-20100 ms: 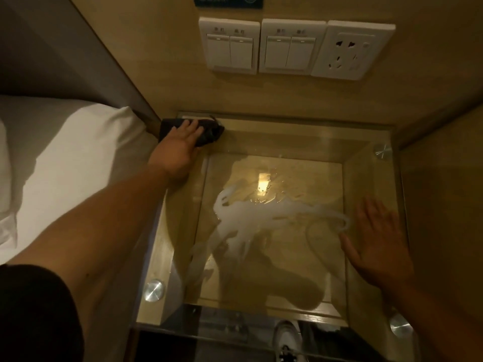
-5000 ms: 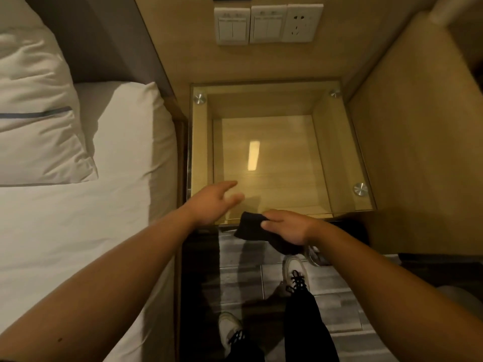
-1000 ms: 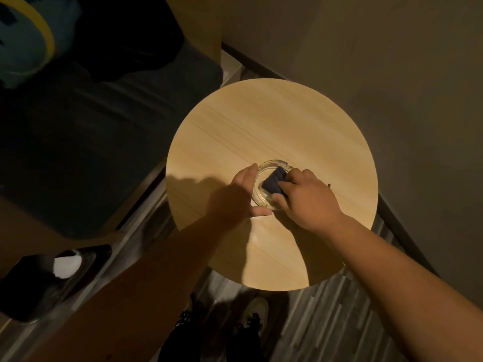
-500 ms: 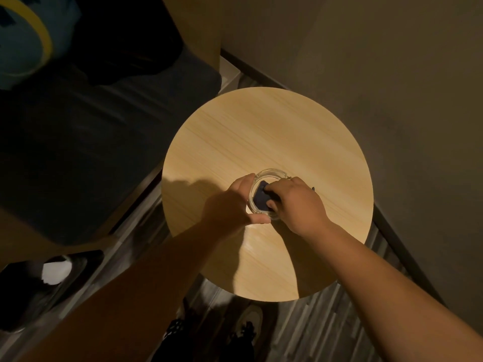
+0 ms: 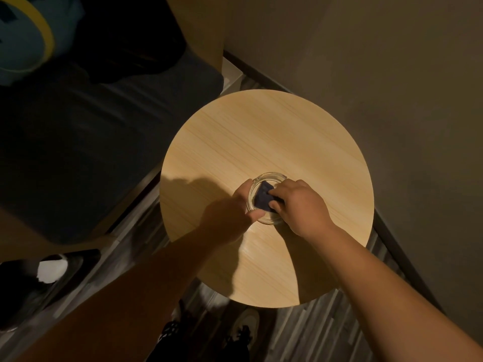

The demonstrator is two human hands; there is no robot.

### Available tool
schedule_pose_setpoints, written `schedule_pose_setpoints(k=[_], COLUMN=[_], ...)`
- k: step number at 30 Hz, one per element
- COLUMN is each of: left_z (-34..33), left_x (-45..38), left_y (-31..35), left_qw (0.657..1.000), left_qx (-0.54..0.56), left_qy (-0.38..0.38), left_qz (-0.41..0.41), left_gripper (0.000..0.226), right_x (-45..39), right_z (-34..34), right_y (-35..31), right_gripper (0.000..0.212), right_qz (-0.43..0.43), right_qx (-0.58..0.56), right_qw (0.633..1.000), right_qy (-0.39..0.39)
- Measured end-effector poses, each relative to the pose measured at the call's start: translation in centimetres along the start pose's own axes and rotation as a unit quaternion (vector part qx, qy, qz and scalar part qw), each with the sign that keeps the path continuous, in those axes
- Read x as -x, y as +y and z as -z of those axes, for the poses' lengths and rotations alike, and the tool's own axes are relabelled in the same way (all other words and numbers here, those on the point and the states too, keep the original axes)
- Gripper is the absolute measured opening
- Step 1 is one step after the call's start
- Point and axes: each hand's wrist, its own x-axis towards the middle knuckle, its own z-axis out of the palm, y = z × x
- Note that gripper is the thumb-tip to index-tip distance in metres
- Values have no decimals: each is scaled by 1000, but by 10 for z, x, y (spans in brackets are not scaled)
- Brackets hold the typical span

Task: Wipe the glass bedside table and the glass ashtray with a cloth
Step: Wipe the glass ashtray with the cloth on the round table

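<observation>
Now the glass ashtray (image 5: pixel 266 198) is sitting on the round wooden table (image 5: pixel 266 142). The left hand (image 5: pixel 230 212) is curling its fingers around the rim. The right hand (image 5: pixel 300 207) is pinching the dark cloth (image 5: pixel 262 198) inside it.

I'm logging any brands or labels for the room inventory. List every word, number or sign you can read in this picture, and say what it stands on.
No readable text in this view.
Glass ashtray: no brand or marking visible.
Dark cloth: no label shows.
Round wooden table: plain wood grain only.
Teal and yellow object at upper left: dark shapes on it, cut off by the frame edge and not legible as letters.
</observation>
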Motion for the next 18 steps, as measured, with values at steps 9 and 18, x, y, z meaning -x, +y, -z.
schedule_pose_setpoints(k=[9,18], left_z=[4,-2], left_x=[4,7], left_y=[3,21], left_qw=[997,988], left_qx=[6,133], left_qy=[-42,-59], left_qz=[71,50], left_gripper=[63,49], right_x=[-5,0], right_z=[4,8], right_y=[-8,-4], right_gripper=[17,19], right_qz=[45,-112], right_qx=[49,114], right_qw=[998,987], right_qy=[-4,-7])
